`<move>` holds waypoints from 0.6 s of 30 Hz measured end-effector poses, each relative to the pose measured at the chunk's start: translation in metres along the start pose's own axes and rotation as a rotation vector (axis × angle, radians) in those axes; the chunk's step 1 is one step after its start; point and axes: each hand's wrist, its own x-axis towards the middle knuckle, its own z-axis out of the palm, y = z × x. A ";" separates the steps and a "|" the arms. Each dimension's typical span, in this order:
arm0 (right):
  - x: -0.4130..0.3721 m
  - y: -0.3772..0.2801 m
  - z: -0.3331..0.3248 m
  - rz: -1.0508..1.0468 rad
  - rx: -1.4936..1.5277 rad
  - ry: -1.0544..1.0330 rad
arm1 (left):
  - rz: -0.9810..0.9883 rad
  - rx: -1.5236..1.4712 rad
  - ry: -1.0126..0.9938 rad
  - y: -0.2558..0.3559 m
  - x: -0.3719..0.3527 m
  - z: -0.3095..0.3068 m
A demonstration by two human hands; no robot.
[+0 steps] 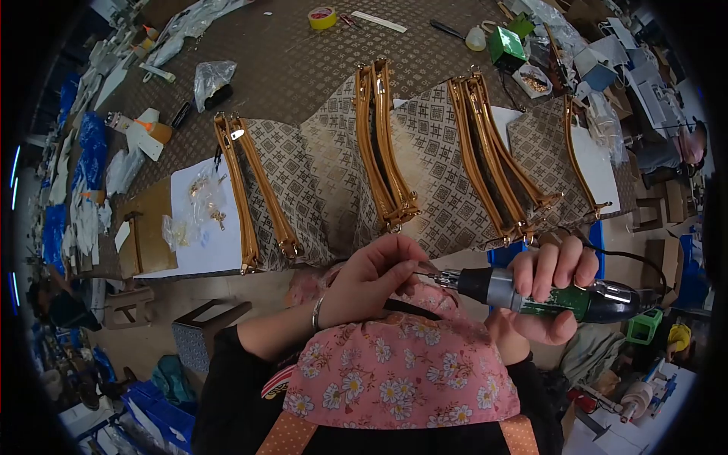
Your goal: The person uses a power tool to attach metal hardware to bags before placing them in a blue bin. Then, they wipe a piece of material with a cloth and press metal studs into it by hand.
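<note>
My right hand (552,284) is wrapped round a green and silver electric screwdriver (493,287), held level with its nose pointing left. At the tip of the tool, my left hand (379,277) pinches something too small to make out, thumb and fingers pressed together. Just beyond my hands lie several patterned bags with tan leather edging. One bag (334,152) in the middle has a zipped tan top (383,152) with metal fittings, its lower end close to my left hand. Another tan-trimmed bag (432,144) lies to its right, its end near the screwdriver.
A brown patterned table (273,53) carries yellow tape (322,18), a green box (506,48), a tray of small metal parts (533,80) and a plastic bag (214,80). White paper (205,254) with bagged fittings lies at left. The tool's cord (633,256) runs off right.
</note>
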 end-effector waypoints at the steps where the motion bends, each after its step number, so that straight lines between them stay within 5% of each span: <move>1: -0.001 0.000 0.000 -0.014 -0.003 0.014 | -0.002 0.007 -0.002 0.002 0.000 0.002; 7: 0.003 0.000 -0.005 -0.101 -0.002 0.088 | 0.222 0.531 0.010 0.018 0.014 0.008; 9: 0.005 0.001 -0.008 -0.123 -0.041 0.116 | 0.698 1.012 0.221 0.029 0.032 -0.002; 13: 0.006 0.008 -0.020 -0.178 -0.196 0.161 | 0.519 0.844 0.289 0.027 0.069 -0.036; 15: 0.006 0.015 -0.024 -0.214 -0.255 0.159 | 0.278 0.797 0.099 0.028 0.076 -0.045; 18: 0.006 0.024 -0.025 -0.233 -0.284 0.133 | 0.166 0.772 0.030 0.035 0.078 -0.045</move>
